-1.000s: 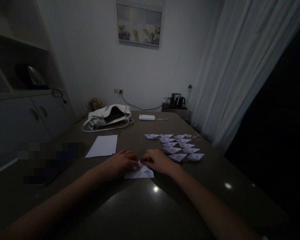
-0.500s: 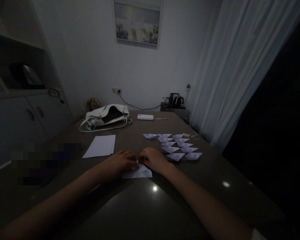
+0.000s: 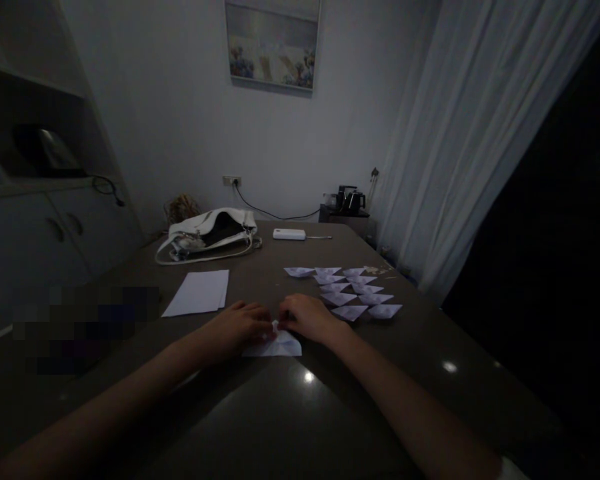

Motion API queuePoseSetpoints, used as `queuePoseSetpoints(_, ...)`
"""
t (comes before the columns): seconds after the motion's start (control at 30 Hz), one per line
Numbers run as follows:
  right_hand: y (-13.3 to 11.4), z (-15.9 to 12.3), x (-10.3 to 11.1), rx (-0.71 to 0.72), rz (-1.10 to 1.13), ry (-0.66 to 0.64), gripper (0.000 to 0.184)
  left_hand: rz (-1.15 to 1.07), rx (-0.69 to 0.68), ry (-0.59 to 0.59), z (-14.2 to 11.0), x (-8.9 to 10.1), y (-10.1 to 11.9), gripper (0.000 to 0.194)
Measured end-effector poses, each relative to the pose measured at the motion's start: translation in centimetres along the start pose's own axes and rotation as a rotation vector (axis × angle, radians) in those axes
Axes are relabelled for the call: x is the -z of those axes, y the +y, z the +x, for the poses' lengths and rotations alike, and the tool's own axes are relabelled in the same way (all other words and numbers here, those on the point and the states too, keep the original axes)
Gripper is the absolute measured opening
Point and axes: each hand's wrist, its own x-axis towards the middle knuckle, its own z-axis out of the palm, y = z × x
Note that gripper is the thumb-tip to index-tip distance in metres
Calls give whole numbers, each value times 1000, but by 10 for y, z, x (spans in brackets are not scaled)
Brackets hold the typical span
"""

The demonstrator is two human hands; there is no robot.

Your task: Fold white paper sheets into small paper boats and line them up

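A partly folded sheet of white paper point(image 3: 280, 345) lies on the dark table in front of me. My left hand point(image 3: 245, 325) is closed at its upper left side, fingers pressed on the paper. At its top edge, my right hand point(image 3: 305, 316) is closed with bent fingertips touching the paper. The fingers cover part of the folds. Several white folded paper boats point(image 3: 351, 312) stand in rows just beyond my right hand. To the left, past my left hand, is a small stack of white paper sheets point(image 3: 197, 293).
A white handbag point(image 3: 210, 233) rests at the table's far left, with a white power bank point(image 3: 289, 235) and short cable to its right. Small scraps point(image 3: 377, 271) lie near the right edge. A black coffee maker point(image 3: 349, 199) stands beyond the table.
The fingertips have drawn slightly apart at the paper's top edge, so more of its peak shows. The whole view has shifted a little.
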Motion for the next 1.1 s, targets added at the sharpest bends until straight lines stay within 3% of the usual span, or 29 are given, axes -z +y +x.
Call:
queuePoseSetpoints(0.37,3,-7,16,25,-37,-175,11,10,23,-30,1,0,0,18)
queuePoseSetpoints(0.8,-2,-17,31,-76,69,-323,9,-28,26,-29,1,4,1,17)
queuePoseSetpoints(0.9,1,-18,31,-16,130,-275,9,-41,24,-25,1,2,0,16)
queuePoseSetpoints(1.1,-5,-8,10,-58,42,64,13,-22,7,0,0,0,0,16)
